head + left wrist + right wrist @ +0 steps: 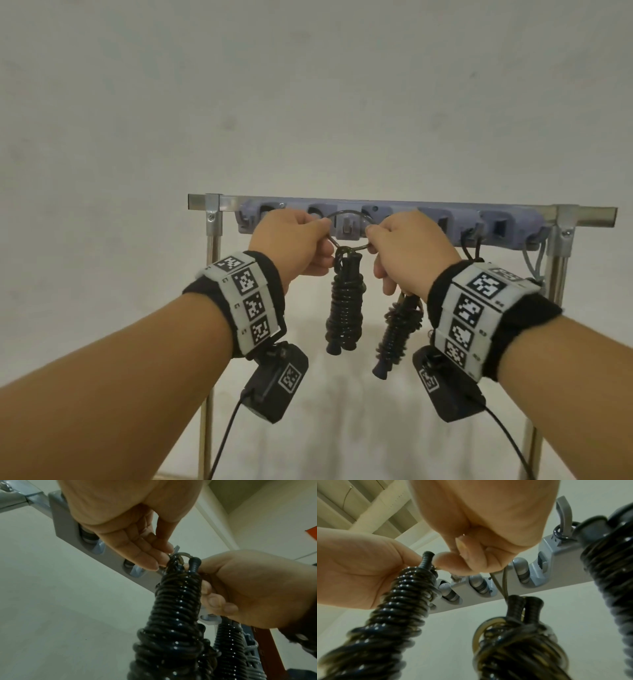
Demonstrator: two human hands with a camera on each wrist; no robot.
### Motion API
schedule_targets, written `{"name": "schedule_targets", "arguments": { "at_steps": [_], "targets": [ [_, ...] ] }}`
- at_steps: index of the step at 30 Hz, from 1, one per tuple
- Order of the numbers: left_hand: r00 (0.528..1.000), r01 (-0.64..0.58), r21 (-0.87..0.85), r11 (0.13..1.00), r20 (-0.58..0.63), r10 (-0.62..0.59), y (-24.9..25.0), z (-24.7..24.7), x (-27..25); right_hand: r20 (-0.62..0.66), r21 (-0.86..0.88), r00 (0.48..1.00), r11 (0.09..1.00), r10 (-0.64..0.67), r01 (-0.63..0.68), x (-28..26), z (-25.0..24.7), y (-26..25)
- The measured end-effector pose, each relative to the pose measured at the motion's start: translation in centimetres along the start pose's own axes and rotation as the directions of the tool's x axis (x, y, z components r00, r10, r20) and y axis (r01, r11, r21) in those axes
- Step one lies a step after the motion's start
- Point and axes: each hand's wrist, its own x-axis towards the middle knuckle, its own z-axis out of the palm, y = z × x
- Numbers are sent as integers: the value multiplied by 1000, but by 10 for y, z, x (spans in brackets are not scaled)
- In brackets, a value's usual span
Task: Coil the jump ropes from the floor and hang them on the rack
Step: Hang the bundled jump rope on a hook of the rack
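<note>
A coiled black jump rope (pixel 344 305) hangs from its own thin loop (pixel 346 215), which circles a hook (pixel 347 229) of the grey hook bar (pixel 428 219). My left hand (pixel 323 236) pinches the loop's left side and my right hand (pixel 371 240) pinches its right side. A second black coil (pixel 397 329) dangles from the lower fingers of my right hand by a thin loop (pixel 501 581). In the left wrist view my left fingertips (pixel 159 561) pinch just above the first coil (pixel 175 608). A third black coil (pixel 607 574) hangs on a hook (pixel 563 520) further right.
The hook bar is fixed to a metal frame (pixel 214 233) that stands against a plain pale wall (pixel 308 102). A grey cord (pixel 534 257) hangs at the bar's right end. Several hooks on the left of the bar (pixel 96 563) carry nothing.
</note>
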Motion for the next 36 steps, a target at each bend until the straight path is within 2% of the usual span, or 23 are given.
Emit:
{"name": "schedule_targets", "arguments": {
  "at_steps": [4,7,12,18,20,22,23,25,27,29,31,32,36],
  "targets": [
    [1000,16,63,998,24,-18,-10,0,0,51,-22,997,998,59,-58,2,9,8],
    [998,-13,153,988,60,4,-20,-4,-2,93,-58,995,998,37,-32,-2,16,13],
    [990,-57,247,967,143,22,-25,-6,-12,94,-85,995,996,-13,21,-11,21,15],
    [994,-24,250,968,108,-4,-43,-9,-49,145,-10,989,1000,-24,26,-45,5,25],
    [986,-41,312,949,167,-12,-65,-6,-72,186,-17,982,999,-27,30,-66,1,35],
    [957,-67,390,918,285,-52,-90,6,-99,244,-51,970,999,-2,15,-90,1,51],
    [926,-89,439,894,368,-88,-103,16,-113,280,-72,960,997,23,-3,-104,3,61],
    [821,-178,535,826,543,-175,-127,41,-141,353,-127,931,991,90,-48,-132,10,86],
    [668,-292,578,762,693,-270,-152,72,-174,425,-190,888,977,175,-101,-167,21,115],
    [480,-405,576,710,795,-371,-178,103,-212,487,-252,831,954,267,-159,-204,30,150],
    [292,-530,530,662,847,-443,-204,134,-250,561,-324,743,923,365,-209,-244,37,189],
    [220,-586,494,643,860,-460,-217,149,-268,601,-359,690,908,403,-217,-265,40,209],
    [16,-663,390,639,861,-508,-269,205,-334,704,-510,445,830,553,-223,-346,53,289]
  ]
}}
